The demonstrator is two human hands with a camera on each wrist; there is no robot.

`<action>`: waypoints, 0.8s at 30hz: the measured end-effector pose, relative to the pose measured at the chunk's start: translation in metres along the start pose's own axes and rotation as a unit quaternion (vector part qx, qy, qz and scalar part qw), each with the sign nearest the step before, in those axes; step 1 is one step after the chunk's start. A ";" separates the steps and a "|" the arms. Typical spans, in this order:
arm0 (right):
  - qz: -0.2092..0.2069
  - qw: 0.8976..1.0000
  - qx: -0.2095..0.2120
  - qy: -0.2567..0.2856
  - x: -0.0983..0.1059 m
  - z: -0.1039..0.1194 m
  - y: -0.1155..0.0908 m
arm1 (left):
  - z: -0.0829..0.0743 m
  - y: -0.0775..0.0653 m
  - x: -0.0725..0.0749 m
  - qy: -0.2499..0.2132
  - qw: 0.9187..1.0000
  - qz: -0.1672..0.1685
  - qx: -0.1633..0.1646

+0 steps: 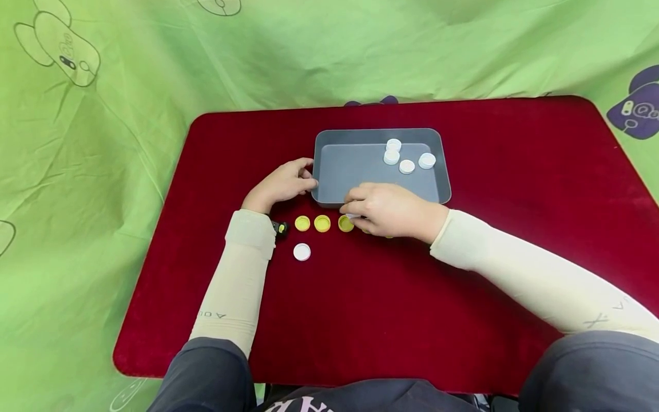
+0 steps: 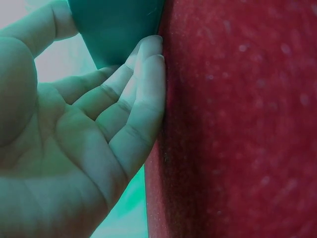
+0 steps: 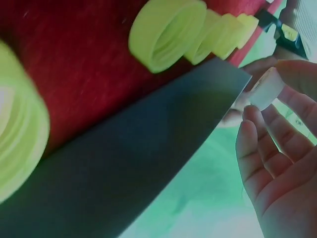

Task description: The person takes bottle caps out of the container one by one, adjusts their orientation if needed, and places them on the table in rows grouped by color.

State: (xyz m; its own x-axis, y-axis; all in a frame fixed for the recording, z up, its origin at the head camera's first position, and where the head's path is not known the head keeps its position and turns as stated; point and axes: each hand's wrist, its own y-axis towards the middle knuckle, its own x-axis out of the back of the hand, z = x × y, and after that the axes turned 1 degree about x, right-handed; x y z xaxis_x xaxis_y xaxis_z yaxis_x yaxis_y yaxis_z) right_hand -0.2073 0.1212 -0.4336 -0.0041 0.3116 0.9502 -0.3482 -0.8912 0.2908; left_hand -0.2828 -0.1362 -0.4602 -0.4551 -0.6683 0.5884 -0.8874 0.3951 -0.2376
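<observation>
The white cap [image 3: 267, 90] looks light and hard, best held by its rim, pinched in the right hand [image 1: 391, 209] between the tabletop [image 1: 494, 166] side edges, while the left hand [image 1: 283, 182], fingers loose, touches the tray [image 1: 350, 166].

A makeshift booth with a tabletop work area is suggested, though whether it is housed in a home, a lab or an office cannot be told. The space is screened by creased green fabric [image 1: 247, 63] printed with cartoon figures [image 1: 640, 111], which is seen behind and at both sides of a deep red, plush-topped table [image 1: 386, 332]. On that surface a plain grey tray [image 1: 352, 169] and a row of yellow caps [image 1: 322, 224] are set out.
</observation>
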 end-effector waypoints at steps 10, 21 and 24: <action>0.010 1.000 0.015 0.001 -0.011 0.008 0.005 | 0.000 -0.001 0.001 -0.003 1.000 0.002 0.002; 0.020 0.999 0.039 0.028 -0.021 0.016 0.012 | 0.000 -0.001 0.001 -0.004 1.000 0.003 0.001; 0.024 0.998 0.040 0.030 -0.023 0.017 0.013 | 0.000 0.000 0.001 0.001 1.000 0.001 -0.003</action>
State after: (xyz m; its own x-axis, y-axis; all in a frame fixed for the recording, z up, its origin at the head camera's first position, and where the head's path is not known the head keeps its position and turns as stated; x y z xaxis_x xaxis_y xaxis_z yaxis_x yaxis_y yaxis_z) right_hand -0.1957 0.0970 -0.4498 -0.0756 0.2843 0.9557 -0.2695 -0.9286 0.2549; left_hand -0.2828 -0.1372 -0.4600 -0.4576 -0.6664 0.5887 -0.8857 0.4003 -0.2353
